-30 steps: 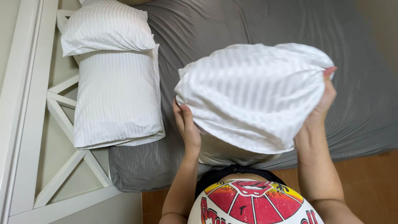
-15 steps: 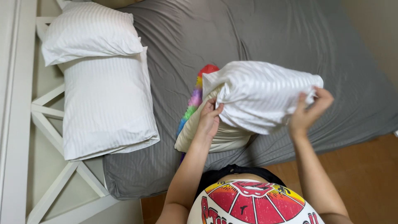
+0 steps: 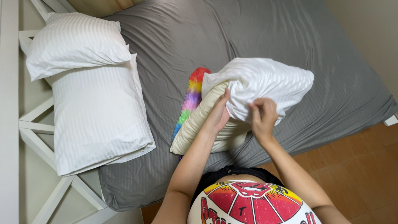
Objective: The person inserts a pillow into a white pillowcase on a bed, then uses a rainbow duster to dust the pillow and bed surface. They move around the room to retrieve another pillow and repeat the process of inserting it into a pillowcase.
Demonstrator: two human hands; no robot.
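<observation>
Both hands grip the white pillowcase (image 3: 265, 85): left hand (image 3: 218, 114) and right hand (image 3: 263, 118) fingers closed on its open edge, half over the cream pillow (image 3: 199, 126) slanting toward the person on the bed (image 3: 265, 29).

A white pillowcase (image 3: 265, 85) is gripped by both the left hand (image 3: 218, 115) and right hand (image 3: 262, 119) over a cream pillow (image 3: 199, 126); a rainbow duster (image 3: 190, 99) is seen beside it on the grey bed (image 3: 174, 41).

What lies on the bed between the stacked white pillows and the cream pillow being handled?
In the head view, a rainbow-coloured feather duster lies on the grey sheet between them, beside the cream pillow.
</observation>
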